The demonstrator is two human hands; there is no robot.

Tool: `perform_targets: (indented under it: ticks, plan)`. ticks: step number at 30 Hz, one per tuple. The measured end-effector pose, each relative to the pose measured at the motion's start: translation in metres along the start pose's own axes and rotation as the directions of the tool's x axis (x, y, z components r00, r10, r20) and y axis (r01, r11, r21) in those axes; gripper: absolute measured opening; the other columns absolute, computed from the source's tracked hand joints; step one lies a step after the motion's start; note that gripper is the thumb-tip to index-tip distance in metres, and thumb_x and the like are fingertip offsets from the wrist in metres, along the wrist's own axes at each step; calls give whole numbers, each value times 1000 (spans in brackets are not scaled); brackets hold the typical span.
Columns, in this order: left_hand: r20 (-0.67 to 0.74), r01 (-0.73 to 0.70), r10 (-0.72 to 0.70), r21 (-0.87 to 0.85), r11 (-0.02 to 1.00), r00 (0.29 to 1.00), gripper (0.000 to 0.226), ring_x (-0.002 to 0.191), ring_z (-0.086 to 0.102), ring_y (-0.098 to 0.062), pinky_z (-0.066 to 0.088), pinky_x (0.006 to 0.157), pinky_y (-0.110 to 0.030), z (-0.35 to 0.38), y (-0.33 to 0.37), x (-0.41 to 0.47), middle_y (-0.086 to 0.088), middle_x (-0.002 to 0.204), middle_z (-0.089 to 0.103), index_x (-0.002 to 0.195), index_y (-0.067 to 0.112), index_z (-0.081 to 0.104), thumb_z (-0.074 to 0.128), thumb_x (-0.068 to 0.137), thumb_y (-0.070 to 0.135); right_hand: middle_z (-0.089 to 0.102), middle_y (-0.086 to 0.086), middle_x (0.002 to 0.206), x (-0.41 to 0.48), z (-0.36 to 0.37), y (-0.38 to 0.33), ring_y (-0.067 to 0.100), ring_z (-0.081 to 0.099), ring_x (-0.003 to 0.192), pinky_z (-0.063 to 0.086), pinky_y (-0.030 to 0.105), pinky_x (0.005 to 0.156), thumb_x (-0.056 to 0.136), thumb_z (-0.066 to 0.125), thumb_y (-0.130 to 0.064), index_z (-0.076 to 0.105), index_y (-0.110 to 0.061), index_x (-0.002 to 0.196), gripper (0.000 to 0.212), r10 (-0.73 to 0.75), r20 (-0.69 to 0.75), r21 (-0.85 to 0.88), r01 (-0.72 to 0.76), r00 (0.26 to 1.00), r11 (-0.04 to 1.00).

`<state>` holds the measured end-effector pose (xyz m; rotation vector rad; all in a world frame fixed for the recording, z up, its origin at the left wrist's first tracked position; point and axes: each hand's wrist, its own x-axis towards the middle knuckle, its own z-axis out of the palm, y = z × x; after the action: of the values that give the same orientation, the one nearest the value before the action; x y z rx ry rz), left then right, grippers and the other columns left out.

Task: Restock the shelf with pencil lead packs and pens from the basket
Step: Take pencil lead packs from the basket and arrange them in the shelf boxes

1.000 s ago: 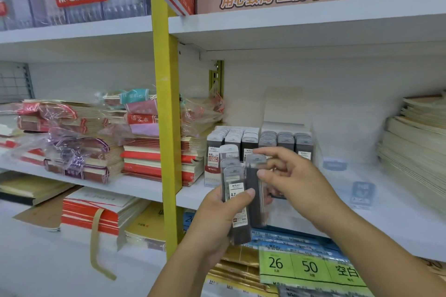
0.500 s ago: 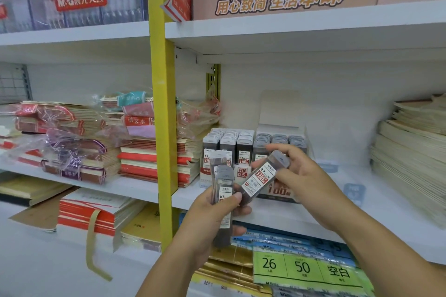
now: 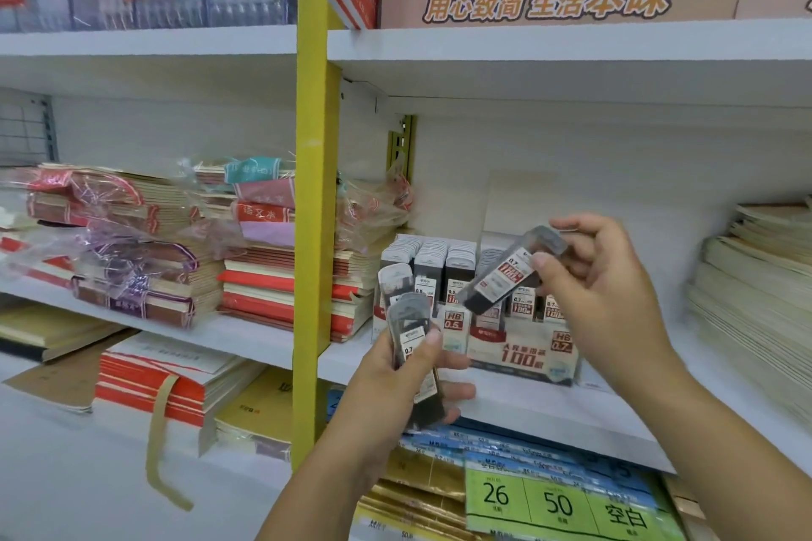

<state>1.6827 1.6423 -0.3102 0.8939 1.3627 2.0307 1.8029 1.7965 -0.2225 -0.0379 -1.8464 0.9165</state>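
While aloft, single lead pack [image 3: 512,272]: tilted, cap end up and to the right, label marked 0.7 facing out; just in front of the display box, over its right half.
Right hand [image 3: 602,277]: thumb and fingertips pinching the pack along its upper half; best kept light and near the cap, leaving the lower end free to enter.
Next move, as judged: turn upright, label forward, then lower straight down into a 0.7 row with room, sparing the standing neighbours.
Display box [image 3: 523,358]: standing on the white shelf; left rows marked HB 0.5, right rows HB 0.7; worth matching the size before letting go.
Left hand [image 3: 395,382]: curled round a small bunch of spare packs [image 3: 411,334], below and left of the box; better held low, out of the drop path.
Shelf [image 3: 549,413]: notebook stacks [image 3: 281,277] to the left beyond the yellow post [image 3: 314,189], paper stacks [image 3: 755,290] to the right, well apart from the box.
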Motion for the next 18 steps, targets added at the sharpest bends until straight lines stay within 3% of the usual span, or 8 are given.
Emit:
perform_targets:
  ticks: [3,5,8,10,12,15,18]
  plan:
    - [-54,-17,16,-19,1000,998,37,53,54,-14,54,56,-31,-6,0,2,0,73,62,101,21,59,66,80,51,66,-17,91,20,0,-3,-2,63,87,54,25,71,92,61,-19,47,-45,96,30,-118,66,-260,131,991,957]
    - [-69,-11,10,-19,1000,998,32,50,40,-11,41,49,-26,-10,0,3,2,68,49,93,21,56,66,84,50,63,-20,88,27,3,0,-9,60,84,53,20,64,94,59,-23,42,-46,95,29,-97,142,-398,146,985,906]
    - [-11,31,-31,-38,999,999,15,53,34,-11,35,49,-24,-15,0,7,3,70,41,99,21,57,65,96,34,63,-17,89,36,3,1,-5,63,80,54,20,62,94,59,-24,43,-43,95,25,-27,147,-421,87,989,903]
    - [40,78,-75,-69,995,996,15,56,39,-12,38,52,-25,-17,-1,8,2,73,43,111,19,58,63,96,19,64,-16,90,40,1,0,0,63,80,54,23,65,93,60,-22,44,-43,97,26,-30,146,-438,92,989,894]
    - [82,112,-102,-127,986,991,20,59,45,-13,43,56,-27,-18,-1,5,-1,77,48,115,14,56,58,95,10,63,-17,91,40,0,2,-3,61,79,48,18,64,92,62,-21,45,-45,98,29,-24,167,-458,99,986,883]
    - [82,78,-70,-104,991,994,16,67,63,-15,55,65,-28,-18,0,2,-3,80,64,116,11,58,55,100,11,59,-20,99,33,8,13,-3,59,79,44,15,65,90,64,-22,51,-41,103,27,52,233,-484,70,971,872]
    - [61,41,-37,-80,996,997,23,95,76,-23,62,75,-37,-17,1,1,-3,106,77,123,19,59,57,100,20,50,-17,98,25,17,26,1,54,84,47,19,76,86,70,-24,60,-37,103,24,36,230,-544,98,973,833]
